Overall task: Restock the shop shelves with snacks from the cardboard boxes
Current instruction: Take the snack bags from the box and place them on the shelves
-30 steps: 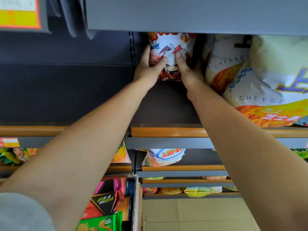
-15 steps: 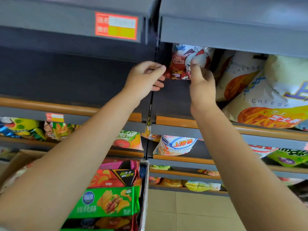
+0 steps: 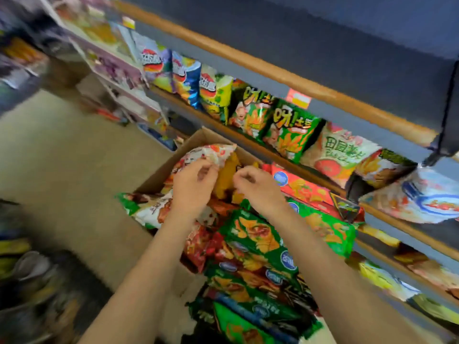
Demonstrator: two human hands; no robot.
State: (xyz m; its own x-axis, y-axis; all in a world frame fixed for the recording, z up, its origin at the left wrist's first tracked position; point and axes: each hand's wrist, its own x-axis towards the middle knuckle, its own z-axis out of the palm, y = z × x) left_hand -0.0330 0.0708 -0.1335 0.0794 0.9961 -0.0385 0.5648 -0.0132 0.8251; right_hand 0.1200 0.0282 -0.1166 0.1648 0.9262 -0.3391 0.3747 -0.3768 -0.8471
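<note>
An open cardboard box [image 3: 198, 137] stands on the floor below the shelves, full of snack bags. My left hand [image 3: 192, 187] hovers over its middle, fingers curled at the edge of a white and red snack bag [image 3: 211, 153]; motion blur hides whether they pinch it. Just to the right, my right hand [image 3: 257, 188] hangs with loosely curled fingers above a yellow bag [image 3: 224, 177] and holds nothing. Green and red chip packs [image 3: 250, 234] are stacked near my forearms.
The grey shelves with wooden lips [image 3: 273, 75] run diagonally on the right, lined with green, blue and white snack bags [image 3: 288, 130]. Beige floor [image 3: 62, 157] lies left of the box. Blurred goods sit at the lower left and on a far rack [image 3: 111, 68].
Both hands left the bag on the upper shelf and came down over the cardboard box. My view swung from the shelf down and left to the box.
</note>
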